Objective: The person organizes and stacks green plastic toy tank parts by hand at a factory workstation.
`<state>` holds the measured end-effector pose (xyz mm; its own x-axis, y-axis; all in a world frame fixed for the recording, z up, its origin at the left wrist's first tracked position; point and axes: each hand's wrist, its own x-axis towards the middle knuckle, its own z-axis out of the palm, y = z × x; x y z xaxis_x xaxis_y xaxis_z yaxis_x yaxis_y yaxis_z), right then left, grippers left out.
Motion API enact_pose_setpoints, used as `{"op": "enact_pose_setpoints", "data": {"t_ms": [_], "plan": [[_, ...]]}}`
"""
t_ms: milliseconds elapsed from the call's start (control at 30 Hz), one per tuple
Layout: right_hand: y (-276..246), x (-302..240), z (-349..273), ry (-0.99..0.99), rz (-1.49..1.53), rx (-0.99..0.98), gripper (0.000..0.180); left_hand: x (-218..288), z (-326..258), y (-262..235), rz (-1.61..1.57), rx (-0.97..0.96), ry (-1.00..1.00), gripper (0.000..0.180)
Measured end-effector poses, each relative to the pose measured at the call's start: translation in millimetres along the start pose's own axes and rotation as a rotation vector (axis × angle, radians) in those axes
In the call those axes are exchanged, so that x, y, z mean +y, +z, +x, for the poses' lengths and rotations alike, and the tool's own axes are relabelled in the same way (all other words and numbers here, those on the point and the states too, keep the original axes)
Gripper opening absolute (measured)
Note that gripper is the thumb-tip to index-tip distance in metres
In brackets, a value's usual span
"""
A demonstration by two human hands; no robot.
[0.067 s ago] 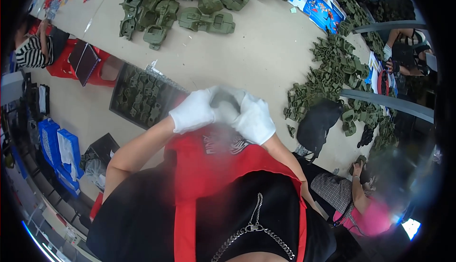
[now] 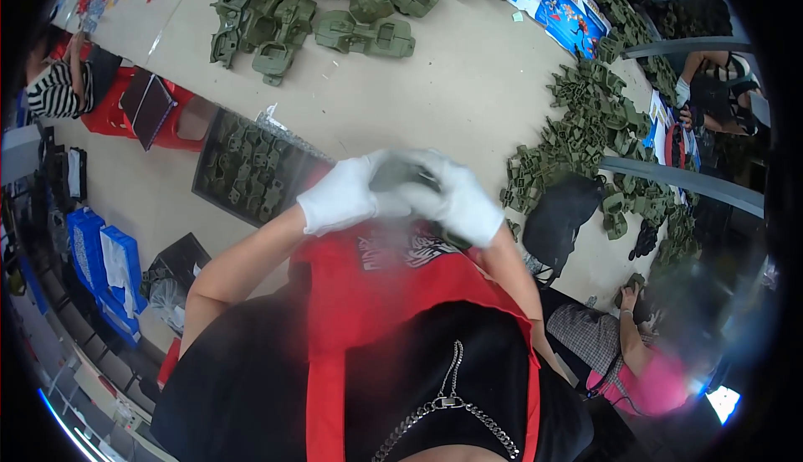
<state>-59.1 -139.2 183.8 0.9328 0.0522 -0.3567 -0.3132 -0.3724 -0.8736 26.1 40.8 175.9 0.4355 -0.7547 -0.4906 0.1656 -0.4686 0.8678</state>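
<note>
Between my white-gloved hands, close to the red apron's bib (image 2: 368,295), is a dark green plastic part (image 2: 403,174), hazy and largely covered by fingers. My left hand (image 2: 339,196) grips it from the left with closed fingers. My right hand (image 2: 464,202) curls over its right side, smeared by motion. Another bit of green (image 2: 453,239) shows under my right wrist; I cannot tell whether it belongs to the same piece. Past my hands, a two-ended green plastic part (image 2: 365,35) lies on the pale table (image 2: 435,94).
Green molded parts (image 2: 284,10) are heaped at the far side, with smaller ones (image 2: 577,127) on the right. A dark crate of parts (image 2: 251,169) stands at my left. A black bag (image 2: 565,219) lies right, near a co-worker in pink (image 2: 644,378). Grey bars (image 2: 682,182) cross the right.
My right hand has shifted slightly right and turned, uncovering more of the green part. My left hand stays almost in place.
</note>
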Motion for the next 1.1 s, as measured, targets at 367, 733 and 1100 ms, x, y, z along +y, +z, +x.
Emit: {"op": "enact_pose_setpoints", "data": {"t_ms": [367, 733, 1100], "plan": [[-2, 23, 8, 0.305, 0.524, 0.024, 0.045, -16, 19, 4, 0.125, 0.061, -0.082, 0.053], [-12, 38, 12, 0.189, -0.253, 0.133, 0.062, 33, 79, -2, 0.437, -0.075, 0.286, 0.067], [-382, 223, 6, -0.284, 1.384, 1.095, 0.023, -15, 162, 4, 0.382, 0.673, 0.201, 0.090]]}}
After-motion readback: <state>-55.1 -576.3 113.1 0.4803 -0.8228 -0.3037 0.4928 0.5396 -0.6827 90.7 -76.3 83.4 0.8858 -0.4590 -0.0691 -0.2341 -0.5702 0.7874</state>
